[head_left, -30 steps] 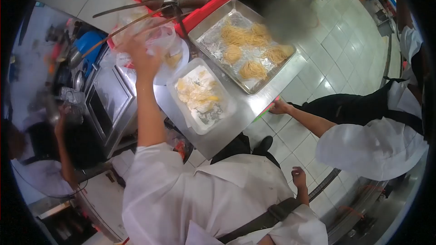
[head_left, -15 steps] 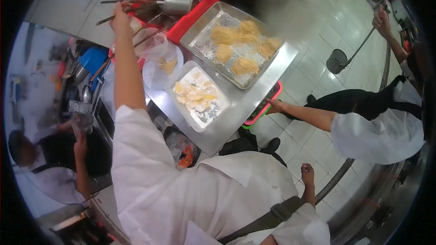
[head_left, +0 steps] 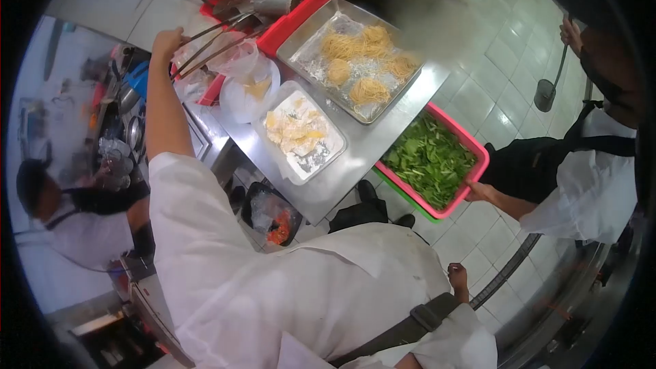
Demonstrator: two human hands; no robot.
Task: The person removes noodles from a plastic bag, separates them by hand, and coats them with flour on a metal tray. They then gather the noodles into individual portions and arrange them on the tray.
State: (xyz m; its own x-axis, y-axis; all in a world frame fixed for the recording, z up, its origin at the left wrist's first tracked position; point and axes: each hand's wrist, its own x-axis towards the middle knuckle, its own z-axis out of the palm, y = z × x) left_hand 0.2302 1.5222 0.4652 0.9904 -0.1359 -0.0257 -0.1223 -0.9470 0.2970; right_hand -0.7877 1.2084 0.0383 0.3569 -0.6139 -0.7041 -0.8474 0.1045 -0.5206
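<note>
My left hand reaches up to the far left, its curled fingers at the end of a long, dark noodle strainer handle. Several strainers, among them a metal basket, lie in the red bin. Below the handles are a clear plastic bag and a round white lid or plate. Down by my side hangs my right hand, fingers curled, with nothing visible in it.
A metal tray of floured noodle nests and a white tray of floured yellow pieces stand on the steel table. At right, a co-worker holds a pink bin of leafy greens and a strainer. Another person is at left.
My left hand has slid off the metal strainer's handle, outward and down to another handle end. The co-worker's pink bin has come out from beside the table, showing its greens.
</note>
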